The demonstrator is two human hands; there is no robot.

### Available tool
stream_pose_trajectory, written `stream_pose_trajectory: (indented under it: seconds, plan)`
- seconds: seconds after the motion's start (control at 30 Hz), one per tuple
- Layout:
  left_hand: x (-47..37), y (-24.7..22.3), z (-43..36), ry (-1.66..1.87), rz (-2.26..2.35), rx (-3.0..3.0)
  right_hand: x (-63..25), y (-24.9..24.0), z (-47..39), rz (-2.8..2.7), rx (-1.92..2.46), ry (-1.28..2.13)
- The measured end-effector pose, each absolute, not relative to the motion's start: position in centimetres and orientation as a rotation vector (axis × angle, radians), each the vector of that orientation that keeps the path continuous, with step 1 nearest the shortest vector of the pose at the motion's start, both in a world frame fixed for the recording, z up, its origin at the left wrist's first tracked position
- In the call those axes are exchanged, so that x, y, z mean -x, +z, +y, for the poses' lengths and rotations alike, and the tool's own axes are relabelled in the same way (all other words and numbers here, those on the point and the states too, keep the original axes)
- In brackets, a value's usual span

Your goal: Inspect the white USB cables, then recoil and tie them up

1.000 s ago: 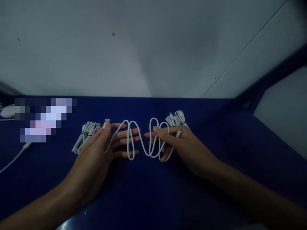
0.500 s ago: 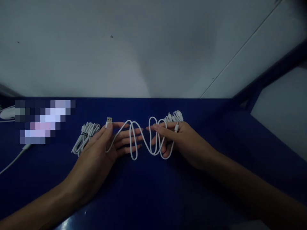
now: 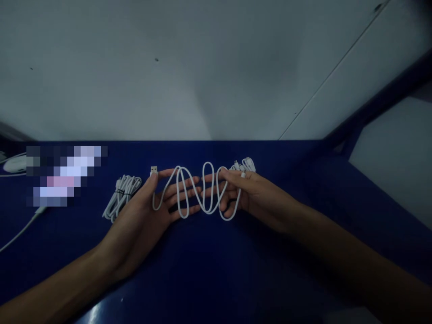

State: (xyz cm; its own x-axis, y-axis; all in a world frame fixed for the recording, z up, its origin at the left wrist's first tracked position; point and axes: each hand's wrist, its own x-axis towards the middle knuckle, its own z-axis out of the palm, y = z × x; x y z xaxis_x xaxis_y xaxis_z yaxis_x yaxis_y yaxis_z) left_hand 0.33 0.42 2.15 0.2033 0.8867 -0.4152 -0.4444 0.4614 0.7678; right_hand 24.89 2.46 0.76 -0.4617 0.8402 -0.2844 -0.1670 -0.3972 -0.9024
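Observation:
A white USB cable (image 3: 184, 198) hangs in loose zigzag loops between my two hands, above the blue table. My left hand (image 3: 148, 211) pinches its USB-A plug end between thumb and forefinger, with the metal plug pointing up. The other left fingers stretch out behind the loops. My right hand (image 3: 248, 186) grips the cable's loops near the thumb tip, and the cable's other end comes out by the base of that forefinger. The fingertips of both hands nearly meet behind the cable.
Left of my left hand lies a bundle of white cables (image 3: 122, 195), bound with a dark tie. More coiled white cables (image 3: 248, 163) lie behind my right hand. At the far left is a blurred-out lit object with a white cord (image 3: 20, 231). A pale wall (image 3: 168, 99) rises behind the blue table (image 3: 209, 270).
My right hand has shifted slightly left, toward my left hand. The cable's loops have moved left and sit closer together. The view has tilted a little.

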Motion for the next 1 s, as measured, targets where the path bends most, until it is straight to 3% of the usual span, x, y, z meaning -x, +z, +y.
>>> stream_pose_trajectory:
  seconds: [0.27,1.0]
  plan:
    - [-0.26,1.95,0.18,0.954,0.798,-0.591,-25.08,1.24,2.58,-1.054,0.976,1.951]
    - [-0.39,2.37,-0.29,0.925,0.867,-0.674,-24.84,1.29,2.42,-1.072,1.021,1.886]
